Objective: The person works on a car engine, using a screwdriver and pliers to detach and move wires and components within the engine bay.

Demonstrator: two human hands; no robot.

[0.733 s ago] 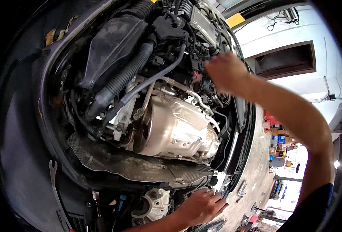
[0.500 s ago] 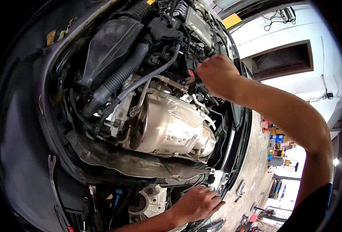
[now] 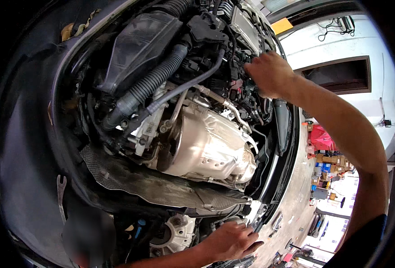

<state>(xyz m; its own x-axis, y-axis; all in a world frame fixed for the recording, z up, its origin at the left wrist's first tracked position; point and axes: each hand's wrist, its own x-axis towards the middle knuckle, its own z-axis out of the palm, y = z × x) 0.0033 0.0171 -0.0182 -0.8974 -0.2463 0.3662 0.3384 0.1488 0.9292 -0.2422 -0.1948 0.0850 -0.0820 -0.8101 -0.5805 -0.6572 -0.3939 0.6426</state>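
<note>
My right hand is closed in a fist over the dark wiring and parts at the right of the engine bay. Its fingertips are hidden, so what they hold cannot be seen. Just left of it lies a small reddish connector. Lower down, my left hand has its fingers curled by the pale front edge of the car body; what is under them is hidden. Between the hands sits a shiny metal exhaust canister, with a grey textured heat shield below it.
A ribbed black hose runs from the black air box. An open-ended wrench rests on the dark cover at left, partly behind a blurred patch. A silver strut mount shows beside my left forearm. Boxes stand on the workshop floor beyond.
The view has shifted slightly. My right hand has moved up and right, away from the reddish connector. My left hand has stayed in about the same place. A blurred patch now covers the tools at lower left.
</note>
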